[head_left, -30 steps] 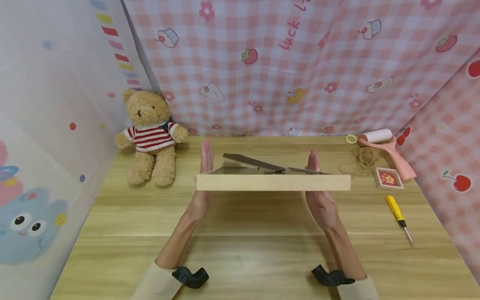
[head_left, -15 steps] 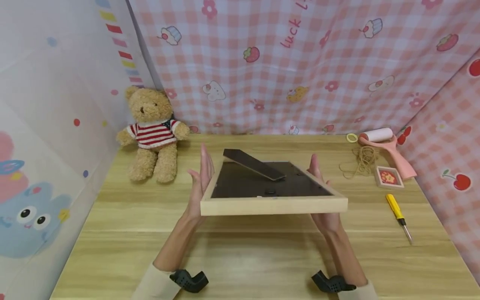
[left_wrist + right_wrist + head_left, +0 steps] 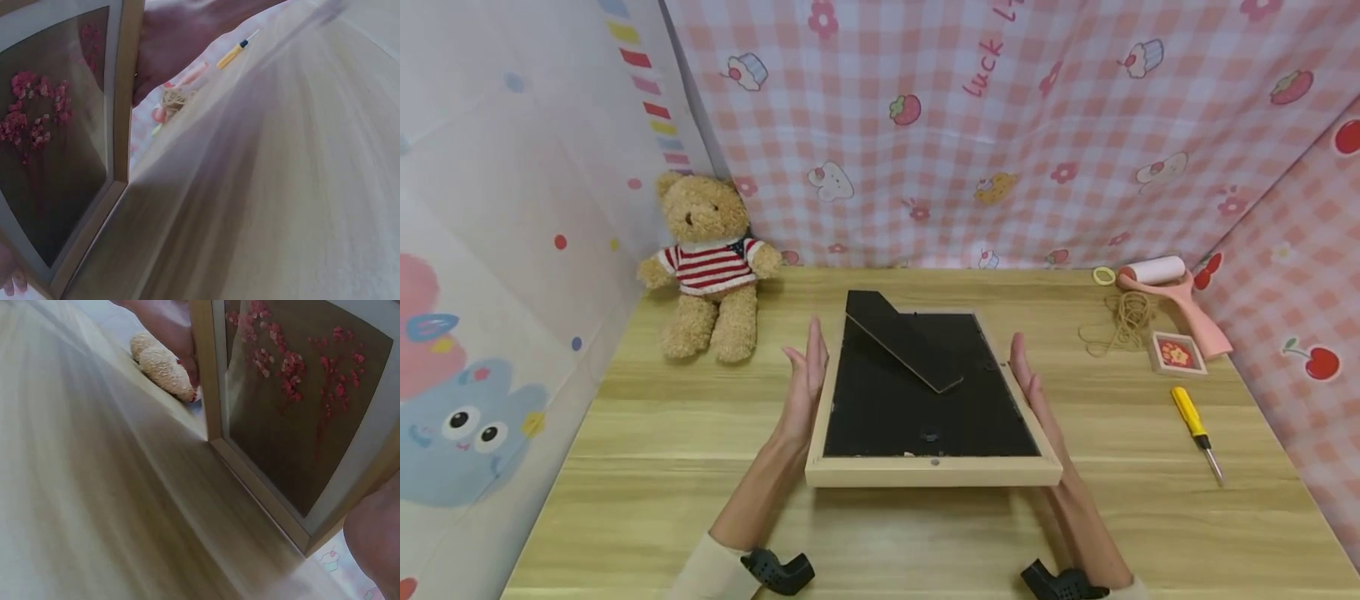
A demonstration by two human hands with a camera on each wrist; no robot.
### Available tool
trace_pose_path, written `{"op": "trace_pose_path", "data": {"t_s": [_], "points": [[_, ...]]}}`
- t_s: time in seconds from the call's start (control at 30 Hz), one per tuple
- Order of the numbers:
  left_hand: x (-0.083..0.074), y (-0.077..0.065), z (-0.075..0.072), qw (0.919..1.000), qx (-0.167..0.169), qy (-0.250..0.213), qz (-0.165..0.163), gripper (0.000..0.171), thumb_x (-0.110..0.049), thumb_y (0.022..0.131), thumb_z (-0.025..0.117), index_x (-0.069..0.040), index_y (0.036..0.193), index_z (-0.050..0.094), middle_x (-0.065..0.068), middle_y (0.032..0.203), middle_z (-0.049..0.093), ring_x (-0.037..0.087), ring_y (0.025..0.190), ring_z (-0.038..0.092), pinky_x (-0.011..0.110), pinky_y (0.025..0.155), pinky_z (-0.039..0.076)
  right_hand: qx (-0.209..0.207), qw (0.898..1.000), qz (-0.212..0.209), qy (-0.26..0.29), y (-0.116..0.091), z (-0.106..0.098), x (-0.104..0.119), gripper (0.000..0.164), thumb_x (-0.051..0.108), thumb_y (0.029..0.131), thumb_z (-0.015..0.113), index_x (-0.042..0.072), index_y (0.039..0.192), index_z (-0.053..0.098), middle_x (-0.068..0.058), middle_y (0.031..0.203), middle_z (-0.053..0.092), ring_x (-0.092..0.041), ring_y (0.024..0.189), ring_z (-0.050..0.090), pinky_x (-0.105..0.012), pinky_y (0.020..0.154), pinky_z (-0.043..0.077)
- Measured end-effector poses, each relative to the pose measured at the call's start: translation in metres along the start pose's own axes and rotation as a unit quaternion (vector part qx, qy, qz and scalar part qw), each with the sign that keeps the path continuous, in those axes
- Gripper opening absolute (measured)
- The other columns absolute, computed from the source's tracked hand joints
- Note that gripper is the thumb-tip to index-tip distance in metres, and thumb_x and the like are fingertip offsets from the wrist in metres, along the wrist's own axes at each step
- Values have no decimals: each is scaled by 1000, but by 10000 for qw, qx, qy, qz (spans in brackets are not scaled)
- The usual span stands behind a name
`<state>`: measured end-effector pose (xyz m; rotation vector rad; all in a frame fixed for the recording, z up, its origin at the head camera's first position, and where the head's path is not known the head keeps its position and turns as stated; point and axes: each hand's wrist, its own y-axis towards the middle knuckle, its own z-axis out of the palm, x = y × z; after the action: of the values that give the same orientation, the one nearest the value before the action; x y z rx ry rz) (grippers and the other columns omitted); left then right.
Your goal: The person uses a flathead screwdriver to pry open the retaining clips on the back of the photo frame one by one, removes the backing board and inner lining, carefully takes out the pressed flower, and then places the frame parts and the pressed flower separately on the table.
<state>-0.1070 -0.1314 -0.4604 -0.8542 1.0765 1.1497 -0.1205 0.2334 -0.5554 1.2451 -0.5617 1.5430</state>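
A light wooden picture frame [image 3: 934, 475] is held back side up, its near edge above the table. Its black backing board [image 3: 880, 421] carries a dark easel leg [image 3: 904, 343], raised at an angle. My left hand [image 3: 802, 392] presses along the frame's left side with straight fingers. Along the right side lies my right hand [image 3: 1042, 408], also with fingers extended. Seen from below in the left wrist view, the front bears a picture of pink-red flowers [image 3: 37, 112] in a white border; the right wrist view shows flowers [image 3: 290, 369] too.
A teddy bear [image 3: 711, 267] in a striped sweater sits back left. At the right lie a pink lint roller [image 3: 1195, 312], a yellow ring [image 3: 1103, 276], twine [image 3: 1129, 318], a small square box [image 3: 1178, 354] and a yellow-handled screwdriver [image 3: 1197, 429]. Patterned cloths surround the wooden table [image 3: 655, 467].
The frame has tipped from nearly edge-on until its back faces up toward me. Its near edge has come lower and closer, both hands turning with it and keeping contact with its sides.
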Motion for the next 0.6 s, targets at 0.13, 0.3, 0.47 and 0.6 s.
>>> {"op": "trace_pose_path", "data": {"t_s": [0.13, 0.3, 0.47, 0.6], "points": [[12, 2, -5, 9964, -238, 809, -123, 113, -97, 91, 6, -25, 177, -10, 8, 185, -13, 33, 171, -16, 66, 132, -19, -370, 9960, 305, -758, -4, -13, -17, 58, 37, 120, 0, 35, 178, 3, 10, 186, -11, -9, 170, -14, -37, 135, -14], [25, 2, -9, 9962, -154, 851, -85, 108, -90, 96, 0, -19, 176, -13, 9, 185, -15, 32, 171, -17, 65, 133, -18, -506, 9836, 416, -1680, -7, 22, 6, 68, 52, 119, 10, 19, 178, -3, -10, 185, -14, -30, 171, -17, -58, 132, -21], [36, 4, -11, 9958, -183, 898, -2, 107, -87, 100, 3, -14, 176, -13, 12, 185, -12, 34, 171, -14, 64, 134, -13, -711, 9752, 829, -1923, -8, 52, 23, 68, 49, 119, 7, 15, 177, -5, -10, 185, -14, -28, 170, -18, -57, 134, -17], [52, 7, -14, 9952, -222, 950, 87, 100, -81, 106, 6, -13, 176, -11, 12, 186, -10, 37, 171, -15, 69, 133, -12, -882, 9718, 929, -1980, -7, 67, 32, 79, 59, 117, 8, 9, 176, -5, -12, 185, -12, -32, 170, -18, -61, 133, -15]]}}
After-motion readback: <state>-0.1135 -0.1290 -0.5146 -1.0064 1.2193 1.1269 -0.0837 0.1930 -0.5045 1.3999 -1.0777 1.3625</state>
